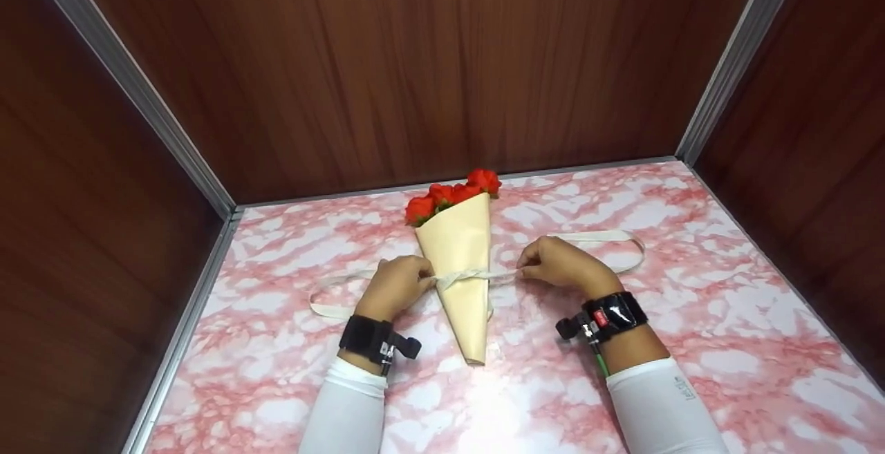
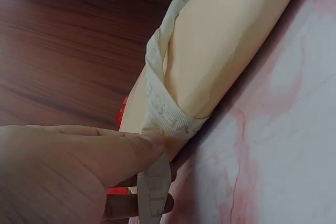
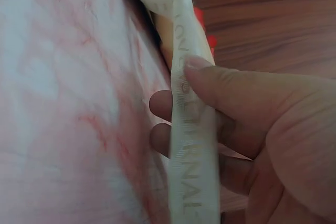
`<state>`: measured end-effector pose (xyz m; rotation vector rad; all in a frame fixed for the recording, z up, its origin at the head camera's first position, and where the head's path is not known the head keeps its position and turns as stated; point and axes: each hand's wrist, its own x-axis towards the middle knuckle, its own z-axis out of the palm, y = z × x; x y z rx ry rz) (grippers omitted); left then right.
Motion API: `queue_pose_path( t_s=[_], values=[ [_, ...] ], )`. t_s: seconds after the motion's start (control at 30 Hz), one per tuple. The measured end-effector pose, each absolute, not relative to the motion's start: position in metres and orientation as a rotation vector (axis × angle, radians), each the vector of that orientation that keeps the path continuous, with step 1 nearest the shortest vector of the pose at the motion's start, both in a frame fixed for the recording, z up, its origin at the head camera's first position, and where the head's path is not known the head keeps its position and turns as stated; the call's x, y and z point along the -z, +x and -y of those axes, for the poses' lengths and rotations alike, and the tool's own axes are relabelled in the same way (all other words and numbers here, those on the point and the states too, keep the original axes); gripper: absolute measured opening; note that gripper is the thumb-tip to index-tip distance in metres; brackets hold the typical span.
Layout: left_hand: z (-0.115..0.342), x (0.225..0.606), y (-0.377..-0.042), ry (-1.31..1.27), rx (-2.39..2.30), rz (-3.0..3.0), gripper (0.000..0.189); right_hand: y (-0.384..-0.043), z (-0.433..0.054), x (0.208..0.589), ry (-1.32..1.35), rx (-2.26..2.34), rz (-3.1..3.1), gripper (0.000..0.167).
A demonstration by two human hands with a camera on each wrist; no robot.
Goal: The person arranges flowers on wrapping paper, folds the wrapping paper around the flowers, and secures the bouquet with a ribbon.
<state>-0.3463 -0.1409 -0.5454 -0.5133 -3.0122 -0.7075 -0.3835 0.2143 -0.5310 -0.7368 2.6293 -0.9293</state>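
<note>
A bouquet of red flowers (image 1: 442, 197) in cream wrapping paper (image 1: 460, 233) lies on the table, blooms toward the back wall. Around its middle runs a cream ribbon (image 1: 464, 276) with printed letters, crossed over itself at the front. On the left side of the bouquet my left hand (image 1: 395, 288) pinches one end of the ribbon between thumb and fingers, close to the paper. To the right, my right hand (image 1: 563, 264) pinches the other end, a little away from the paper. In the right wrist view the ribbon (image 3: 193, 150) passes between thumb and fingers.
Loose ribbon tails loop out over the table on both sides, beyond each hand. The table (image 1: 553, 399) has a pink and white marbled top. Dark wood panels (image 1: 415, 67) with metal edge strips stand at the back, left and right.
</note>
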Motion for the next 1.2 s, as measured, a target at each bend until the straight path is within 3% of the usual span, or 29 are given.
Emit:
queue_pose_path(
  t_s=[1.2],
  values=[
    [0.152, 0.554, -0.348, -0.319, 0.602, 3.007, 0.008, -0.387, -0.251, 0.533, -0.614, 0.893, -2.550, 0.014]
  ],
)
